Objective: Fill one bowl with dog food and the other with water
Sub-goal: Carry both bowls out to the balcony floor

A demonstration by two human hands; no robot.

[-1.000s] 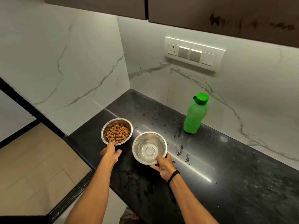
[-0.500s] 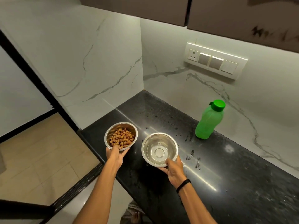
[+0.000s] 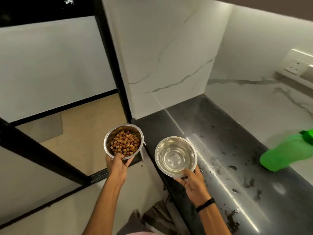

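Note:
My left hand (image 3: 117, 164) grips the near rim of a steel bowl of brown dog food (image 3: 124, 141), held in the air just past the left end of the black counter (image 3: 220, 136), over the floor. My right hand (image 3: 193, 181) holds the near rim of a second steel bowl (image 3: 176, 156), thumb on the rim and fingers underneath. That bowl holds clear water and hangs above the counter's front edge. A green bottle (image 3: 286, 153) with a green cap stands on the counter at the far right, blurred.
White marble walls (image 3: 169, 56) meet in a corner behind the counter. A switch panel (image 3: 298, 65) sits on the right wall. Dark wet spots dot the counter. A black-framed glass partition (image 3: 108, 48) and beige floor tiles (image 3: 79, 133) lie to the left.
Both bowls have been lifted off the counter. The food bowl has moved left past the counter's end. My view has swung left, pushing the bottle to the right edge.

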